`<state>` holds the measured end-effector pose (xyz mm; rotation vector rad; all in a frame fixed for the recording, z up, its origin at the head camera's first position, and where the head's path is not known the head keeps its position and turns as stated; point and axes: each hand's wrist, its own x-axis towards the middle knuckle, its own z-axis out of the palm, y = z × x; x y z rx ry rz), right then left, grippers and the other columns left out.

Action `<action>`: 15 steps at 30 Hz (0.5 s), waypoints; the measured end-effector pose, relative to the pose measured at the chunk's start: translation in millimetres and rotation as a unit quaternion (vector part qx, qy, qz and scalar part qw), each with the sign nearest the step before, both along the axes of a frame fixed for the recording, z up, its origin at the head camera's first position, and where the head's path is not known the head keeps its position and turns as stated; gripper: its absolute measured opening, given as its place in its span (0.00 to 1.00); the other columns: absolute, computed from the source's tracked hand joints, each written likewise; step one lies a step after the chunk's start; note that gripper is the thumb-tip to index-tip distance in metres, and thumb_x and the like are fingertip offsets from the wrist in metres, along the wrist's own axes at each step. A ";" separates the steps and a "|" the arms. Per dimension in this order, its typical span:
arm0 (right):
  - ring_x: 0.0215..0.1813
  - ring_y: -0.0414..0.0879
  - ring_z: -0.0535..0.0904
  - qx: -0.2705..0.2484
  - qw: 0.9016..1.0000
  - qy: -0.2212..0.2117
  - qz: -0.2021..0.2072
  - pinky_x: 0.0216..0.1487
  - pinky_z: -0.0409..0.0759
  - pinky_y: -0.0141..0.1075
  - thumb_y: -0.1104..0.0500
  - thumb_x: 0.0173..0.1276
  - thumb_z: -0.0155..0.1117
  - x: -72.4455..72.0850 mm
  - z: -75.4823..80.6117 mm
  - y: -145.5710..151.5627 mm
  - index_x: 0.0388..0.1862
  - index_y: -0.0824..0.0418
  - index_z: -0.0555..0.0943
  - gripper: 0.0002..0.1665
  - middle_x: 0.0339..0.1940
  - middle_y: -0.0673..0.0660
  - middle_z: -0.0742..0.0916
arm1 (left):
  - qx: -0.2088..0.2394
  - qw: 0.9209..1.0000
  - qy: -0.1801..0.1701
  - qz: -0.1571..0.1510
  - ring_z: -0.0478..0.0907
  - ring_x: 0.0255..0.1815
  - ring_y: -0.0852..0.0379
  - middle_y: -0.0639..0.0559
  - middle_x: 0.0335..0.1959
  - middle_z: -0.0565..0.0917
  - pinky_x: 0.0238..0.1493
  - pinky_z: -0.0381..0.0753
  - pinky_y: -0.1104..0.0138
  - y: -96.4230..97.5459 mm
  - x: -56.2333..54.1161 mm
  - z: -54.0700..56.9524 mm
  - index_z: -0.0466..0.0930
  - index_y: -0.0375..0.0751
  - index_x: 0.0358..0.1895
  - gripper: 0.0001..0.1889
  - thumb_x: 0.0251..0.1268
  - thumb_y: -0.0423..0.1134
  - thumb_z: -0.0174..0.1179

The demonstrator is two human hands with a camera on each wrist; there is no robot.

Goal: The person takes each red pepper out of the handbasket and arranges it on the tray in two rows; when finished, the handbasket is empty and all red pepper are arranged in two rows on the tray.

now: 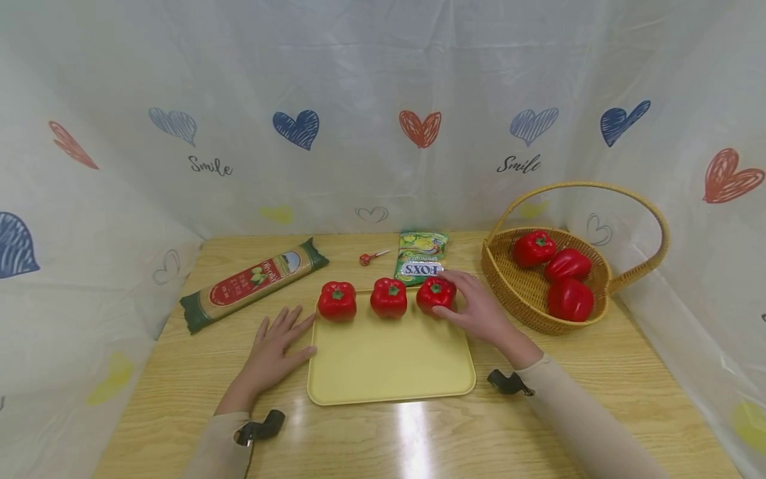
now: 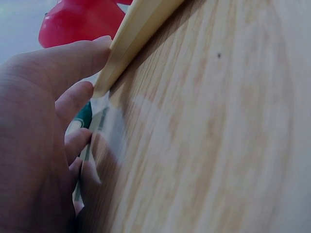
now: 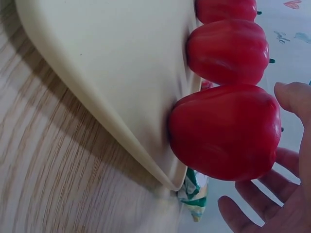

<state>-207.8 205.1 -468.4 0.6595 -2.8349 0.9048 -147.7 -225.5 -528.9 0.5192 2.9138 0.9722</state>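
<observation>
Three red bell peppers stand upright in a row along the far side of a yellow tray [image 1: 391,366]: a left one [image 1: 338,303], a middle one [image 1: 389,299] and a right one [image 1: 435,296]. My right hand [image 1: 475,309] is around the right pepper with fingers spread. In the right wrist view the thumb [image 3: 294,99] stands a little off this pepper [image 3: 226,133], and the other fingers reach behind it. My left hand [image 1: 272,356] lies beside the tray's left edge, fingers stretched out. Its thumb and index fingertips are right at the tray's rim [image 2: 116,60].
A wicker basket [image 1: 509,293] with a tall handle stands at the right, holding three more red peppers [image 1: 570,299]. Behind the tray lie a green candy bag [image 1: 421,249] and a small red-handled tool [image 1: 366,259]. A long pasta packet [image 1: 251,285] lies at the left.
</observation>
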 end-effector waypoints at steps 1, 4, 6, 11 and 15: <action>0.74 0.62 0.67 -0.002 1.000 -0.002 0.000 0.72 0.66 0.62 0.45 0.65 0.74 0.1 0.1 1.0 0.74 0.61 0.71 0.43 0.72 0.63 0.75 | 0.000 1.000 0.000 0.000 0.42 0.83 0.36 0.42 0.82 0.56 0.78 0.28 0.40 0.0 0.2 0.1 0.67 0.55 0.77 0.35 0.70 0.59 0.61; 0.75 0.62 0.66 -0.009 1.000 -0.006 -0.003 0.73 0.64 0.62 0.47 0.65 0.75 1.2 0.9 4.0 0.75 0.61 0.70 0.44 0.73 0.63 0.75 | 0.001 1.000 -0.001 0.000 0.42 0.83 0.36 0.42 0.82 0.56 0.78 0.28 0.40 0.2 0.5 0.3 0.67 0.55 0.78 0.35 0.70 0.59 0.61; 0.74 0.62 0.67 -0.012 1.000 -0.005 -0.005 0.73 0.65 0.61 0.47 0.65 0.75 2.0 1.5 5.8 0.75 0.61 0.70 0.44 0.73 0.63 0.75 | 0.001 1.000 0.001 -0.001 0.42 0.83 0.36 0.41 0.82 0.56 0.78 0.28 0.40 0.3 0.5 0.3 0.66 0.55 0.78 0.35 0.70 0.59 0.61; 0.74 0.61 0.68 -0.012 1.000 0.005 -0.009 0.72 0.67 0.61 0.48 0.66 0.74 4.1 2.9 10.5 0.75 0.60 0.70 0.42 0.72 0.63 0.75 | 0.003 1.000 0.010 0.000 0.43 0.82 0.34 0.40 0.81 0.57 0.77 0.30 0.38 0.6 0.9 0.5 0.67 0.54 0.77 0.35 0.70 0.58 0.61; 0.72 0.61 0.69 -0.008 1.000 0.006 -0.016 0.70 0.69 0.61 0.48 0.68 0.72 6.3 6.3 15.6 0.75 0.58 0.71 0.40 0.71 0.62 0.76 | 0.004 1.000 0.011 0.002 0.44 0.82 0.34 0.40 0.81 0.57 0.77 0.30 0.37 1.2 1.6 1.1 0.67 0.53 0.77 0.35 0.70 0.58 0.61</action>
